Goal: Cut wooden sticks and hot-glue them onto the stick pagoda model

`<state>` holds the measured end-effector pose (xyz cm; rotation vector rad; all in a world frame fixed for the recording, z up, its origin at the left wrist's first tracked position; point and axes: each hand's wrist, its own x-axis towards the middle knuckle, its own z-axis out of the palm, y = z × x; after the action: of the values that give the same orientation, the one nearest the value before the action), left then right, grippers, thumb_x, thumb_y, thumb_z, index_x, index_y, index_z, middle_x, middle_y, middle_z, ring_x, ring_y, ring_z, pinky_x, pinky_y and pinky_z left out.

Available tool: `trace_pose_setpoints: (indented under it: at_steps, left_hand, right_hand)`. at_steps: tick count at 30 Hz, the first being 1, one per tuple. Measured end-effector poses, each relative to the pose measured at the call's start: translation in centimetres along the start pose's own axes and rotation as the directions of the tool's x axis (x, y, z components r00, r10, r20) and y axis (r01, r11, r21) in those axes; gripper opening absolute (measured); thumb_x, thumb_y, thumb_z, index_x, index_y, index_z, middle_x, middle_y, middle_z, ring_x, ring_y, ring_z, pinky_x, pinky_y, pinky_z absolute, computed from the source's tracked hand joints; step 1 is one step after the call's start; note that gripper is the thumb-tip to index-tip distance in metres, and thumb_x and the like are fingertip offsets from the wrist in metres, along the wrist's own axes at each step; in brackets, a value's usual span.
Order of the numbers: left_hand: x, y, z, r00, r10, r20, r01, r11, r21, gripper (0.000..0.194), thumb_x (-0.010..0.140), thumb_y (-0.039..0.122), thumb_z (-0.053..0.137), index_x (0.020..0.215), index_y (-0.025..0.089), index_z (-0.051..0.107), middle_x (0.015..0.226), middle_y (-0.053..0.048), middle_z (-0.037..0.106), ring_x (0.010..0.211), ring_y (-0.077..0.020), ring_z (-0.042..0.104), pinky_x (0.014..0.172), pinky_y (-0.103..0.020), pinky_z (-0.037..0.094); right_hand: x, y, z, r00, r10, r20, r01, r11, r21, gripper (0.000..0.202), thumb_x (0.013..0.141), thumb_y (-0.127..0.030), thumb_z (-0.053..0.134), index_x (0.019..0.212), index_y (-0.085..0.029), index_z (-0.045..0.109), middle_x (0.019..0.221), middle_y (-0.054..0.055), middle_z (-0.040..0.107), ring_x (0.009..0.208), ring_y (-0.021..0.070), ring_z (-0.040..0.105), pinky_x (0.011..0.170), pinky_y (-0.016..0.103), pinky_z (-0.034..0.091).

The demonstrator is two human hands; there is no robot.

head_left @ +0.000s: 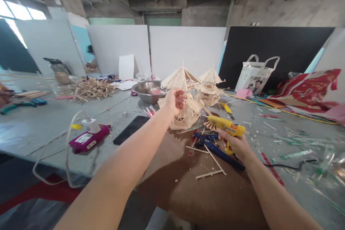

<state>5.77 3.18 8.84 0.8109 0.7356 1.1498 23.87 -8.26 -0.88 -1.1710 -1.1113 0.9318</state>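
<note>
My right hand [237, 143] is closed around the grip of a yellow hot glue gun [226, 125], its nozzle aimed left at a pavilion model [185, 118] made of thin wooden sticks. In front of the model's middle, between its pointed roof and lower tier, my left hand [175, 102] is curled with fingers bent together; whatever they pinch is hidden. Below the glue gun lie blue-handled cutters [215, 147] and several loose wooden sticks [215, 161] on a brown board [172, 172]. A second stick pavilion [210, 88] stands behind to the right.
Left of the models are a steel bowl [148, 95], a black tablet-like slab [130, 131], a purple power strip [88, 139] with a white cable, and a stick pile [93, 90]. Plastic wrappers [302, 154] and a white bag [254, 75] lie right. A co-worker's hand [4, 95] shows far left.
</note>
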Motion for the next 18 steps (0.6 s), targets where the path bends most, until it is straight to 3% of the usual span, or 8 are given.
trace_pose_setpoints:
  at_steps: [7, 18]
  left_hand:
    - [0.2, -0.1, -0.1, 1.000, 0.003, 0.016, -0.003, 1.000, 0.011, 0.010, 0.060, 0.024, 0.052, 0.058, 0.014, 0.050, 0.036, 0.005, 0.040, 0.028, -0.0057, 0.035, 0.031, -0.019, 0.021]
    - [1.1, -0.5, 0.4, 0.997, 0.060, -0.045, -0.057, 0.995, 0.076, 0.022, 0.058, 0.022, 0.065, 0.054, 0.016, 0.044, 0.038, 0.006, 0.039, 0.027, -0.0026, 0.031, 0.031, -0.018, 0.017]
  right_hand:
    - [0.0, 0.2, 0.0, 1.000, -0.012, -0.009, 0.011, 1.000, -0.016, 0.028, 0.054, -0.042, 0.065, 0.053, -0.018, 0.052, 0.041, -0.004, 0.047, 0.031, 0.0051, 0.036, 0.031, 0.019, 0.028]
    - [0.1, 0.1, -0.1, 1.000, -0.008, 0.000, 0.008, 0.999, -0.038, 0.029, 0.055, -0.044, 0.064, 0.054, -0.018, 0.051, 0.040, -0.004, 0.045, 0.032, 0.0062, 0.036, 0.032, 0.020, 0.028]
